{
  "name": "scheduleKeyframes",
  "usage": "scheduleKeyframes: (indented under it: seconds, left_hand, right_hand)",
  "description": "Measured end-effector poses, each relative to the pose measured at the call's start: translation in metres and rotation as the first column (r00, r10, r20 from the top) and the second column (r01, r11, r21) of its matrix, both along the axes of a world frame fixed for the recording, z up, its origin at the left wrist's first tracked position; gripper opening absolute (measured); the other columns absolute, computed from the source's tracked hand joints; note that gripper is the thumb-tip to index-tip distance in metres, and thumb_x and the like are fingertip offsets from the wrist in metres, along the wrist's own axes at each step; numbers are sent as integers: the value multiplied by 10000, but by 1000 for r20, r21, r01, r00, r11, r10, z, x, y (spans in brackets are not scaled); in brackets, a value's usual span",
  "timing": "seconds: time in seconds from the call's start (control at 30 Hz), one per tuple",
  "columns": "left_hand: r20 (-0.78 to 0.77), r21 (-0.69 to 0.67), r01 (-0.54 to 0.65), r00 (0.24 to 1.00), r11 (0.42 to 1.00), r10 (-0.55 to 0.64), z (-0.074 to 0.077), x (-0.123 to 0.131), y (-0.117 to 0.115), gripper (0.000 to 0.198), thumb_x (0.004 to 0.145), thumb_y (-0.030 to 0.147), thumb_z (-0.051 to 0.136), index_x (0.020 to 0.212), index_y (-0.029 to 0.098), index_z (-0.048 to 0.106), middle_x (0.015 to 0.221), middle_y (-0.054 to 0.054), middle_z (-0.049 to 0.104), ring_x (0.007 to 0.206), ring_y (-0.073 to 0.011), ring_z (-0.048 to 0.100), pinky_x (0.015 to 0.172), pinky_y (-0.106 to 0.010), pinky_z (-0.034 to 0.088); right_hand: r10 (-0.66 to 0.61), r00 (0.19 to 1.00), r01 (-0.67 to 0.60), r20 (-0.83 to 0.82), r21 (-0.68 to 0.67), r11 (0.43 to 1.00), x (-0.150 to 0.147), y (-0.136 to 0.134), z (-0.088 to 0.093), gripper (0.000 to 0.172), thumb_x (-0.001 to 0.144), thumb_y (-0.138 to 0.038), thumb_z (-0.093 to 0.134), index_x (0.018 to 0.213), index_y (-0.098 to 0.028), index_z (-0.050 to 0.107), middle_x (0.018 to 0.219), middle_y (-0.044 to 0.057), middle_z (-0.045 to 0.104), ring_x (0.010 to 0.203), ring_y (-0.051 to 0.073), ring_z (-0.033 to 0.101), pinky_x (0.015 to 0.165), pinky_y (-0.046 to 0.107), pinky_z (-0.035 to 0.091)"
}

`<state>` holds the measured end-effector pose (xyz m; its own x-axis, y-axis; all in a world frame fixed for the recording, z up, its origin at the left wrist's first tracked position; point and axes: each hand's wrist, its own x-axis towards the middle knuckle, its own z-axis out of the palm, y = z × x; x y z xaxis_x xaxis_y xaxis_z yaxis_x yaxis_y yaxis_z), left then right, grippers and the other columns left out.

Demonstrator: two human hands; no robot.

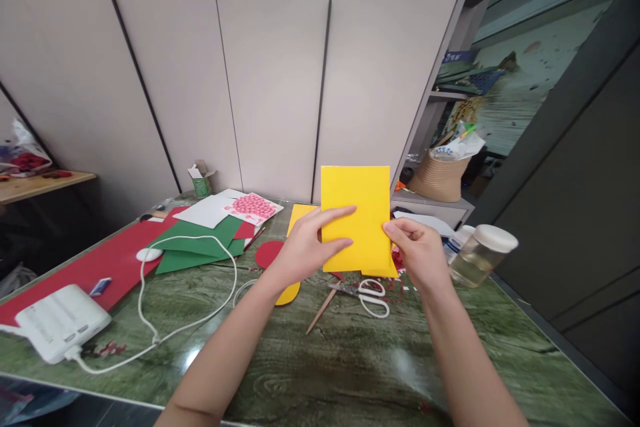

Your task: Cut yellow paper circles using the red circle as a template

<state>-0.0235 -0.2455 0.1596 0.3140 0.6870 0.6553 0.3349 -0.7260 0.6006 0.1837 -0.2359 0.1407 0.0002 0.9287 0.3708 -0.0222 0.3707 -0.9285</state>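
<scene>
One smooth yellow paper rectangle (369, 223) is pinched by the right hand (421, 248), the left hand (311, 241) splayed over it.

head-worn view, forward and down over table (310, 373)

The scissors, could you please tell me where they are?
In the head view, just right of centre, the scissors lie on the table, beside the wooden stick and below the yellow sheet.

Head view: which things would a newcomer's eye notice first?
Probably the bright yellow sheet raised at the centre, its right edge pinched by the right hand. Next, perhaps, the white-handled scissors below it on the green table, and the long red sheet at the left.
</scene>
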Motion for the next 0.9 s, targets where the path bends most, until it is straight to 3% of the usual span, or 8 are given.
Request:
scheduleKeyframes:
  seconds: [0.17,0.53,0.7,0.9]
  left_hand:
    - [26,-24,-15,1000,1000,16,-2,-1,3,490,752,188,617,1219,285,505,1241,-19,550,1111,-181,513,942,-377,421]
    - [-3,-47,-17,1000,999,17,1,0,1,546,736,214,634,1251,275,466,1291,-17,510,1150,-194,477,971,-379,388]
    - [-31,-115,-7,1000,993,3,2,-1,0,581,733,235,633,1276,298,436,1300,-25,491,998,-209,547,766,-360,486]
    - [-9,-112,-20,1000,993,19,1,-3,2,590,734,232,624,1288,280,428,1311,-40,482,959,-200,542,749,-349,466]
  right_hand:
    - [57,996,-52,73,-67,996,2,1,1,211,716,-379,678,724,-168,677,644,13,673,532,129,586,469,205,428]
    - [20,996,-19,82,-15,1000,1,2,-2,229,717,-396,666,711,-168,650,603,5,641,466,118,532,416,205,385]
    - [41,998,-38,50,-47,998,3,4,-1,231,720,-403,662,716,-172,648,571,3,620,508,137,553,461,220,419]
    - [143,982,-124,124,-152,981,10,4,2,297,726,-446,644,691,-151,646,561,5,581,454,99,476,407,200,345]
